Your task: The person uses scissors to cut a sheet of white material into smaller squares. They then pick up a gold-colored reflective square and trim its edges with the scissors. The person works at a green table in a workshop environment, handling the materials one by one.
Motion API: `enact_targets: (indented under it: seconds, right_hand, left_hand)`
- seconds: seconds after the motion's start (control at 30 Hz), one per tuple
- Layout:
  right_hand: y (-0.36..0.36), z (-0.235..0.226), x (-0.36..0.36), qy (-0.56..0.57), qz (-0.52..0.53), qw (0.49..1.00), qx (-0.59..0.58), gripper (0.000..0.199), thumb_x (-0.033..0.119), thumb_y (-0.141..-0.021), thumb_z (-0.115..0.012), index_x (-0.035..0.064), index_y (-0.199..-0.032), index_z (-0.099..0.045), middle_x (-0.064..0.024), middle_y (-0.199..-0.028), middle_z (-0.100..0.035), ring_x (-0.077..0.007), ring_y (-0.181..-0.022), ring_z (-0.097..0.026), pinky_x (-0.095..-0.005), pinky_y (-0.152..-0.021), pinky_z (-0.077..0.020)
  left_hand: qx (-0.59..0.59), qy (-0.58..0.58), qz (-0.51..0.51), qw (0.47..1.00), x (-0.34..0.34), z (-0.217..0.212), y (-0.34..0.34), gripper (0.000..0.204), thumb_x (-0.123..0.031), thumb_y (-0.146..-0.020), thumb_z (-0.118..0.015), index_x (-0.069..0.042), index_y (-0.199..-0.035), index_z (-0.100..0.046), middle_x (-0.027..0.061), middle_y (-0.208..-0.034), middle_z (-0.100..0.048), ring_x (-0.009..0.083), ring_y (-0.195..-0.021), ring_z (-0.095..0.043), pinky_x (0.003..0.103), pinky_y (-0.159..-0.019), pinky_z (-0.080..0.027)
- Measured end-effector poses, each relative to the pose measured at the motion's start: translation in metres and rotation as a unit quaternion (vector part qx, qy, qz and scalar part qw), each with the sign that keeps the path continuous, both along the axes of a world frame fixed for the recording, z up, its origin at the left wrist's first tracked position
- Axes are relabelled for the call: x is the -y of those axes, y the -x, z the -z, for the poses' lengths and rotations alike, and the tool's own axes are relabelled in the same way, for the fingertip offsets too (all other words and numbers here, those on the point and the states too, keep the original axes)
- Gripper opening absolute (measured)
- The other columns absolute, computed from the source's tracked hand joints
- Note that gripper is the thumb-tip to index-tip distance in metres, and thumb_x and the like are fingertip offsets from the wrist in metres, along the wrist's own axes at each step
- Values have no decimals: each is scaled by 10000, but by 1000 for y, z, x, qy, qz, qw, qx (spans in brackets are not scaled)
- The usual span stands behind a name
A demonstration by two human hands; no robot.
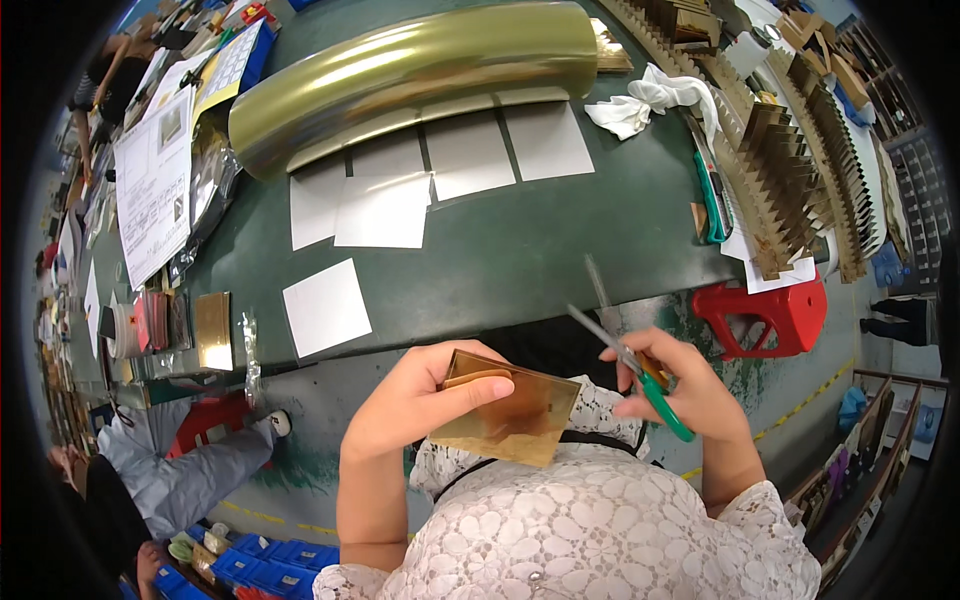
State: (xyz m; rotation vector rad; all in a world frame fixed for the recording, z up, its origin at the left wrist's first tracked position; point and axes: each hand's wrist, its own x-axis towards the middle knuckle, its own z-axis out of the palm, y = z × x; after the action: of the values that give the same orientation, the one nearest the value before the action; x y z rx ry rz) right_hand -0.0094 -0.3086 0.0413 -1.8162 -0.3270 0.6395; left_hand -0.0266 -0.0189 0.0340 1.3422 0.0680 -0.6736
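My left hand [408, 402] grips a square, glossy gold-coloured sheet [525, 415] in front of my chest, with the thumb across its upper face. Along the sheet's top edge, layers show, but I cannot tell whether it is a single piece or several. My right hand [705, 392] is closed round a pair of green-handled scissors [662, 408]. Their blades point up and to the left, past the table's near edge and apart from the sheet. Something orange-brown [652, 372] shows between the right fingers; its kind is unclear.
A large gold-green roll of film [420, 75] lies across the green table [480, 270]. Several white squares [382, 212] lie before it. A green utility knife [712, 195], a white cloth [655, 98] and toothed racks [775, 180] are at right. A red stool [765, 310] stands below.
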Motion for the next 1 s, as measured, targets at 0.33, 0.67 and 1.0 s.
enact_targets:
  seconds: [0.33, 0.67, 1.0]
  right_hand:
    - [8, -2, 18, 129, -86, 976, 151, 592, 362, -573, -875, 60, -1001, -600, -36, -767, -517, -196, -692, -515, -304, -606, -423]
    - [6, -3, 19, 136, -114, 967, 184, 580, 399, -583, -852, 66, -991, -610, -60, -762, -540, -246, -709, -553, -346, -624, -449]
    - [7, -2, 19, 123, -115, 968, 186, 562, 393, -594, -850, 74, -990, -611, -60, -754, -546, -250, -718, -558, -345, -629, -460]
  left_hand:
    - [-8, -30, 20, 999, -8, -15, -7, 156, -110, -845, -710, 23, -914, -667, 1, -815, -618, 47, -711, -512, 219, -614, -399]
    - [48, -68, 70, 994, -4, -14, -10, 186, -169, -876, -691, 0, -947, -665, -30, -732, -594, 23, -656, -471, 188, -562, -379]
    - [45, -72, 68, 994, -2, -16, -9, 195, -180, -872, -695, 3, -934, -668, -17, -736, -600, 34, -664, -483, 194, -577, -392]
